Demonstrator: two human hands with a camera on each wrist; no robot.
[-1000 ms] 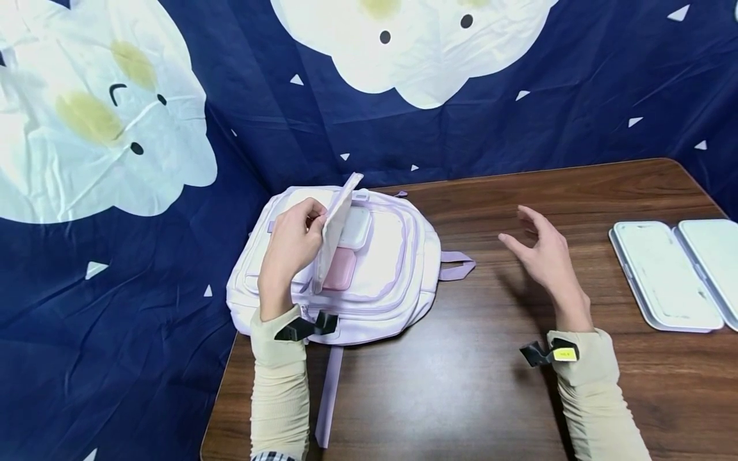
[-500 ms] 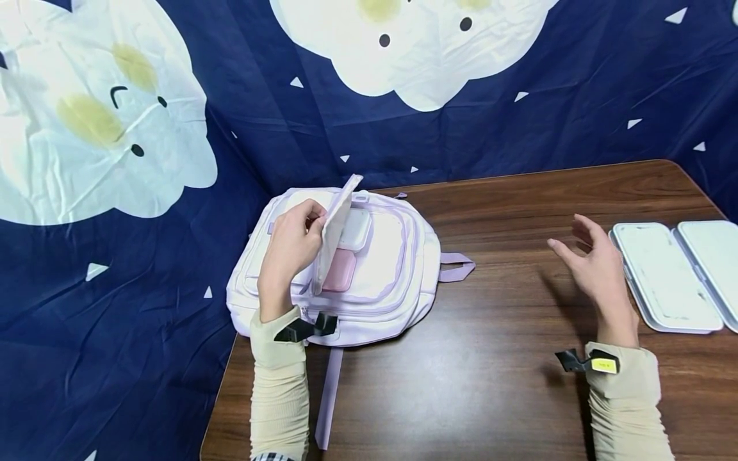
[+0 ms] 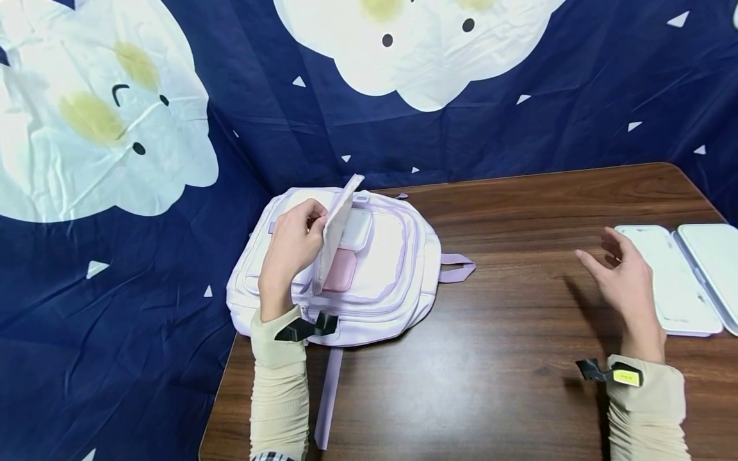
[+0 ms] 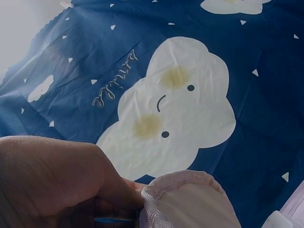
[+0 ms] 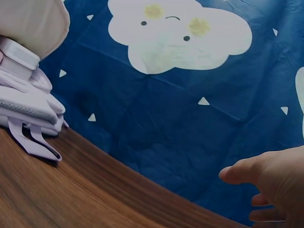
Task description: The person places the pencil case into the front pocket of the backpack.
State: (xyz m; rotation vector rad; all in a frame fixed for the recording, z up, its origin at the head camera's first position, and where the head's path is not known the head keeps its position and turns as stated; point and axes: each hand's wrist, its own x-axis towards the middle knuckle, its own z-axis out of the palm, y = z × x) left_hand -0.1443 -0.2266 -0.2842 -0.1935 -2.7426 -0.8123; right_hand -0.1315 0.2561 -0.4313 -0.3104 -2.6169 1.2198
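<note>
Left hand: the left hand [image 3: 291, 253] is on top of the backpack. Its fingers [image 3: 311, 214] are curled and pinch the pocket flap, holding it up on its edge.
Pocket flap: the pocket flap [image 3: 334, 232] is pale cream and stands almost straight up. In the left wrist view its netted edge [image 4: 156, 202] sits right against the fingertips.
Backpack: the backpack [image 3: 398, 269] is light purple and lies flat on the far left part of the desk, partly over the left edge. One strap [image 3: 328, 397] hangs toward the near side, and a small loop [image 3: 458, 266] sticks out on the right.
Boxes in the pocket: a white box [image 3: 356, 228] and a pink box [image 3: 340, 270] lie in the open pocket, just right of the flap. The white one is farther away and the two touch.
Right hand: the right hand [image 3: 625, 288] is held above the desk on the right side. Its fingers [image 3: 590, 264] are spread loose and hold nothing. It is just left of the white tray, and I cannot tell if it touches it.
White trays: a white tray [image 3: 671, 282] lies flat at the right edge of the desk, with a second tray [image 3: 712, 256] right beside it.
Desk: the desk [image 3: 490, 371] is dark brown wood.
Cloth: a dark blue cloth [image 3: 173, 320] with white cloud faces hangs behind and to the left.
</note>
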